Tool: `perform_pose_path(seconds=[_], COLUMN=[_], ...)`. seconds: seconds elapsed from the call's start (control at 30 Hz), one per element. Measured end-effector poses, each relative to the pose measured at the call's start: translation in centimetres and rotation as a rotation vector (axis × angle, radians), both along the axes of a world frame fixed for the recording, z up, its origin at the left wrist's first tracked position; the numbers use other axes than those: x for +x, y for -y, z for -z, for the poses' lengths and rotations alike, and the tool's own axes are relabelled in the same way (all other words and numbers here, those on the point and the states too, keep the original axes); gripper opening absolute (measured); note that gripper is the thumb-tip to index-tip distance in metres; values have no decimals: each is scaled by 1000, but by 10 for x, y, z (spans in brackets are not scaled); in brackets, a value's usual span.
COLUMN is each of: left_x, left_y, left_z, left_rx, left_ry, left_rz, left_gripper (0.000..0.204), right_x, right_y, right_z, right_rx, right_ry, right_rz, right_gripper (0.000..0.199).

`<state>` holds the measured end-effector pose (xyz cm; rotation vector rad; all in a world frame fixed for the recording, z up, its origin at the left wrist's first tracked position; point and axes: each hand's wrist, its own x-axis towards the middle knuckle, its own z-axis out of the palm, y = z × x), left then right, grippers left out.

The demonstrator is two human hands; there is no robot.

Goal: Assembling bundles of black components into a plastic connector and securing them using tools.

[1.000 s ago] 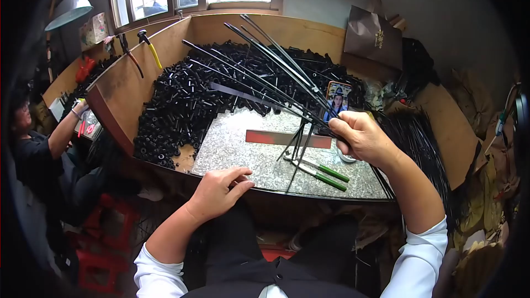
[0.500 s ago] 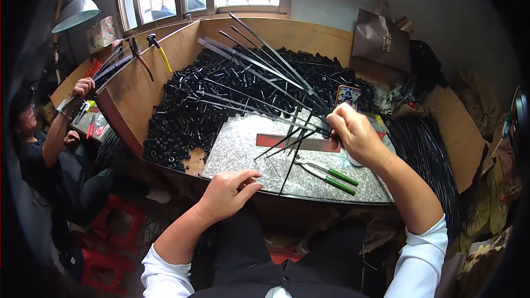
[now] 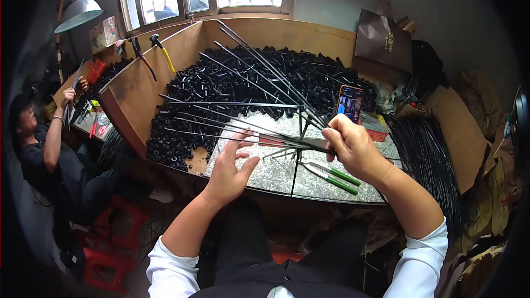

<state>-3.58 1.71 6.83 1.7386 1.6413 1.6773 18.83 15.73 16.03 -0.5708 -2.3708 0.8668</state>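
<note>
Pinching a fan of thin black rods (image 3: 259,104) over the speckled slab (image 3: 265,179), with the right hand (image 3: 356,146). Holding the left hand (image 3: 227,174) with fingers and thumb spread near the slab's left side; cannot tell whether touching rods. Apparently sorting the fan; seems to call for closing the left fingers around chosen rods. Heaped behind the slab, in the wooden-walled bin (image 3: 312,31): short black tubes (image 3: 185,87).

Right grip (image 3: 356,145) in a tight curl, left grip (image 3: 228,171) loosely spread.
</note>
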Motion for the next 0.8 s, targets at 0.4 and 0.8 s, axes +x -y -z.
perform_pose_path(seconds=[0.4,0.8], left_x=[0,29], left_y=[-1,-19], left_z=[-64,1], left_rx=[743,286], left_ry=[586,-123], left_rz=[572,-115], left_gripper=[71,126], right_x=[2,-8], right_y=[-11,-1], right_z=[12,7], right_rx=[-293,-230], right_ry=[38,-21], right_rz=[41,-8], right_gripper=[22,22])
